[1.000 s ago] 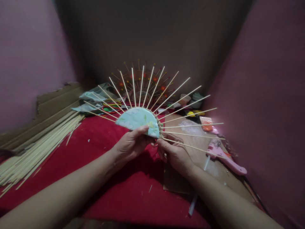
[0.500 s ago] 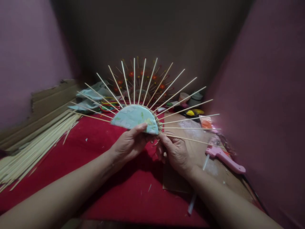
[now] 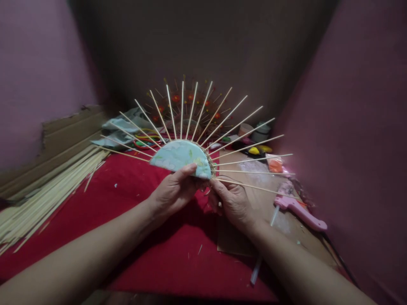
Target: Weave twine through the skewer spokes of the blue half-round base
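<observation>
My left hand (image 3: 178,186) holds a half-round fan (image 3: 178,156) covered in pale blue floral fabric. Its thumb lies on the front face near the straight lower edge, while the other fingers are behind and mostly hidden. Thin wooden sticks (image 3: 182,110) radiate from the curved edge, and a braided cord (image 3: 210,163) runs along that edge on the right. At the fan's lower right corner my right hand (image 3: 232,199) pinches the cord end beside the lowest stick. What exactly sits between those fingertips is partly hidden.
A pink glue gun (image 3: 300,209) with a clear glue stick lies right on a brown board (image 3: 254,190). Loose sticks (image 3: 54,195) are bundled left on the red cloth (image 3: 143,250). Behind stand a decorated stick fan (image 3: 190,99), cups (image 3: 260,132) and cardboard (image 3: 73,131).
The fan has tilted slightly, its upper and left stick tips shifting a little right and down. Both hands keep nearly the same place and grip.
</observation>
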Demonstrator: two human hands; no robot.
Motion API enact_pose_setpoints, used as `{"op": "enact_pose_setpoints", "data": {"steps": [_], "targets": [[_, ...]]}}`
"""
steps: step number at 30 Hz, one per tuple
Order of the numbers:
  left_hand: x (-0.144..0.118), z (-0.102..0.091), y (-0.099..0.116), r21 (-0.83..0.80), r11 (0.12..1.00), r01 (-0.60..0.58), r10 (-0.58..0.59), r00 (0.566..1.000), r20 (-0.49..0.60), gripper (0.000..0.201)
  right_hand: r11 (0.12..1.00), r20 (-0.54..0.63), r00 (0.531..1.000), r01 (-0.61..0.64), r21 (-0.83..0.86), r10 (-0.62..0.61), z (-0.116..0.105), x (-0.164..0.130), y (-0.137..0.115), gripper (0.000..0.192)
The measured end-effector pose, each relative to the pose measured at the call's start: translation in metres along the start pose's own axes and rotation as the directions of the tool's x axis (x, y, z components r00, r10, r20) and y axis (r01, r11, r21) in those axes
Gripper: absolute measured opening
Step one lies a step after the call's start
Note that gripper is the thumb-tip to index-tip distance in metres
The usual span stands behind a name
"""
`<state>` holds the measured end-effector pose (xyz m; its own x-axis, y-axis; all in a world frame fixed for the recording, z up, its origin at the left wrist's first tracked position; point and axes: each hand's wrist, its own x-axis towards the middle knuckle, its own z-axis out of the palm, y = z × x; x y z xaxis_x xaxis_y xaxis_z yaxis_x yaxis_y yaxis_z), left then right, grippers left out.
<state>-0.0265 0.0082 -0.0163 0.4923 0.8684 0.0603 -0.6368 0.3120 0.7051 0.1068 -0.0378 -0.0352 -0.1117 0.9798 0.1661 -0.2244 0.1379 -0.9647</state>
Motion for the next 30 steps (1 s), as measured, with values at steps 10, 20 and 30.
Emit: {"op": "enact_pose_setpoints", "data": {"steps": [10, 20, 30], "targets": [[0.009, -0.008, 0.017, -0.068, 0.994, -0.086, 0.078, 0.991, -0.105, 0.005, 0.999, -0.165, 0.986, 0.003, 0.055, 0.006, -0.002, -0.001, 0.002, 0.022], [0.009, -0.009, 0.022, -0.026, 0.996, -0.085, 0.082, 0.990, -0.112, 0.006, 0.996, -0.194, 0.981, -0.003, -0.093, -0.015, -0.001, 0.002, 0.003, 0.015], [0.002, -0.003, 0.010, 0.036, 0.999, 0.014, -0.008, 0.987, -0.158, 0.010, 0.981, -0.220, 0.972, -0.043, 0.188, 0.085, -0.017, 0.014, -0.006, 0.018]]}}
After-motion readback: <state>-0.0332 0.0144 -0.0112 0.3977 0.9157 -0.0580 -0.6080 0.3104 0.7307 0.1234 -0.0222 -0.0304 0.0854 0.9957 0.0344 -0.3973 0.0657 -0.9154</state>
